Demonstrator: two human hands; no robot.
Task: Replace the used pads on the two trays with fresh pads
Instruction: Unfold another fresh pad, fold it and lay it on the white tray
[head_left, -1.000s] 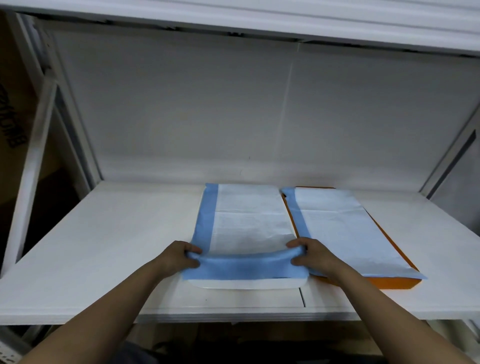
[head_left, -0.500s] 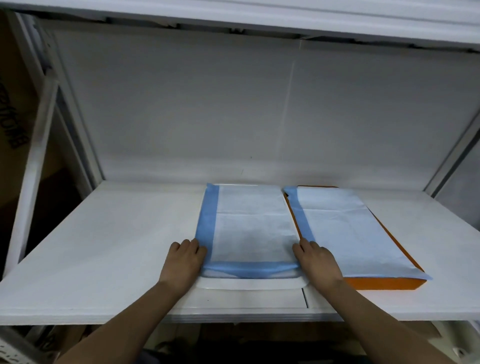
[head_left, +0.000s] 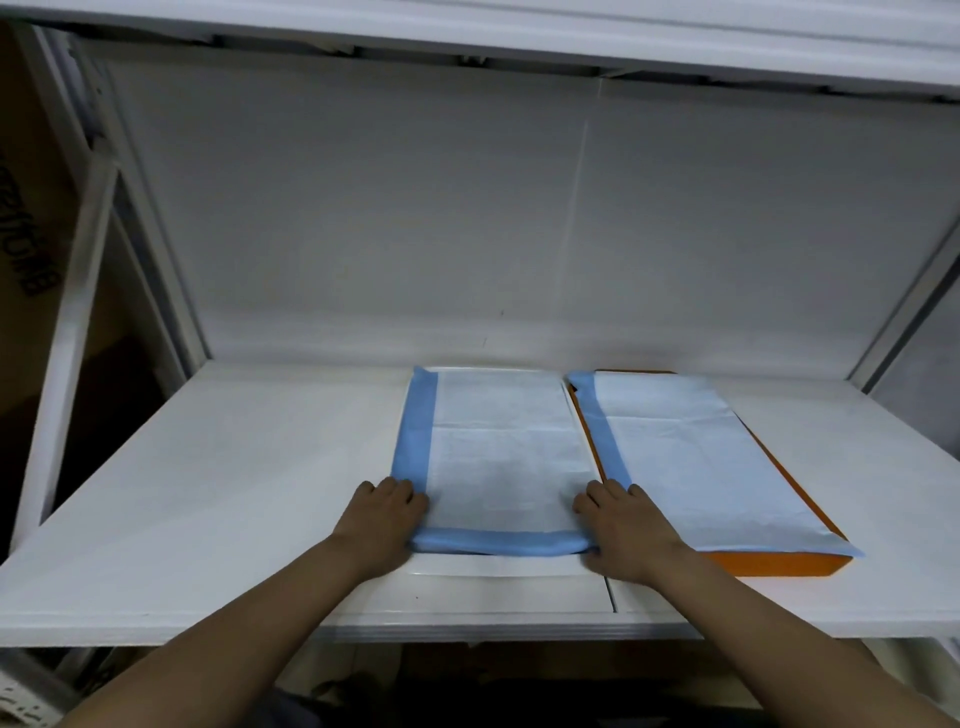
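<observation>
A white pad with blue borders (head_left: 498, 447) lies on a white tray (head_left: 493, 567) at the middle of the shelf. My left hand (head_left: 382, 519) lies flat at the pad's near left corner, fingers pointing away from me. At the near right corner my right hand (head_left: 621, 525) presses down the same way. The pad's near blue edge bulges slightly between the two hands. To the right, a second blue-edged pad (head_left: 696, 457) covers an orange tray (head_left: 779, 564) and overhangs its near right corner.
Both trays sit on a white shelf (head_left: 208, 493) with a white back wall and another shelf overhead. Slanted frame posts stand at the left (head_left: 72, 332) and right (head_left: 904, 312) sides. A seam in the shelf board runs near the front edge.
Earlier both hands pinched the pad's folded near edge; they let it down over the tray and now lie flat on its near corners.
</observation>
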